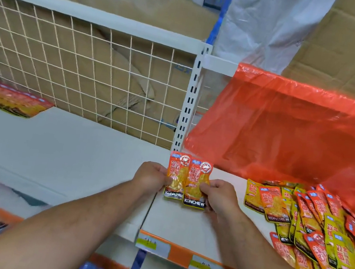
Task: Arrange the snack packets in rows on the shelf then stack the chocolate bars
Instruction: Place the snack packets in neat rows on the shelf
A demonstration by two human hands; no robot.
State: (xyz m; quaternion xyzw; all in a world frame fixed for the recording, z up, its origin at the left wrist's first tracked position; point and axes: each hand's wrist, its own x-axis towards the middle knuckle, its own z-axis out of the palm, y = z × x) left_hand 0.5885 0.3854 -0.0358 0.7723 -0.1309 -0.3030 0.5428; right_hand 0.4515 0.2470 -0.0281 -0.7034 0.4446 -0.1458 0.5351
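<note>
Two orange-and-yellow KONCHEW snack packets are held side by side over the white shelf (74, 154), near the upright post. My left hand (150, 176) pinches the left packet (175, 176) at its left edge. The right packet (196, 184), overlapping the left one slightly, is pinched at its right edge by my right hand (220, 197). A loose pile of the same packets (320, 231) lies on the shelf to the right. At the far left of the shelf a neat row of packets (6, 98) lies along the wire back. No chocolate bars are in view.
A white wire grid (84, 67) backs the left shelf, with cardboard behind it. A slotted post (188, 103) divides the bays. An orange plastic bag (289, 134) drapes over the right bay behind the pile. Orange price rails (184, 255) edge the shelf front.
</note>
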